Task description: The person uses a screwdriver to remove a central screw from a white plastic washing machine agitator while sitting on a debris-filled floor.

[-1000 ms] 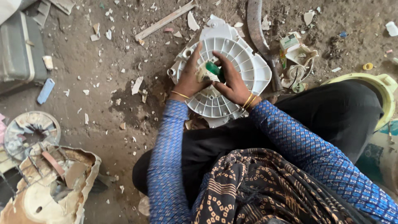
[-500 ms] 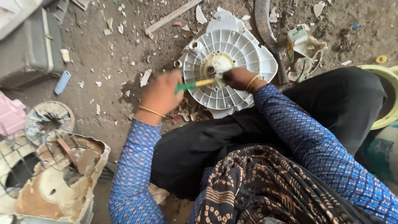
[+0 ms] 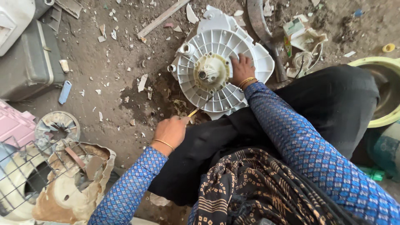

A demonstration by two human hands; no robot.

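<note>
A round white ribbed plastic housing point(image 3: 216, 46) with a cream hub in its middle lies on the dirt floor in front of me. My right hand point(image 3: 241, 69) rests flat on its right side, fingers spread over the ribs. My left hand point(image 3: 171, 132) is closed around a screwdriver point(image 3: 199, 107) with a yellow shaft end; its tip points up toward the housing's lower rim. Both wrists wear gold bangles, and blue patterned sleeves cover my arms.
Broken plastic chips litter the dirt. A rusted casing with a wire grille point(image 3: 54, 179) sits at lower left, a grey case point(image 3: 29, 62) at upper left, a yellow-green tub point(image 3: 377, 89) at right. A wooden strip point(image 3: 162, 17) and scrap parts point(image 3: 302, 41) lie behind the housing.
My left hand has pulled down and left, away from the housing, still holding the screwdriver. My right hand stayed on the housing's right side. The view has shifted slightly.
</note>
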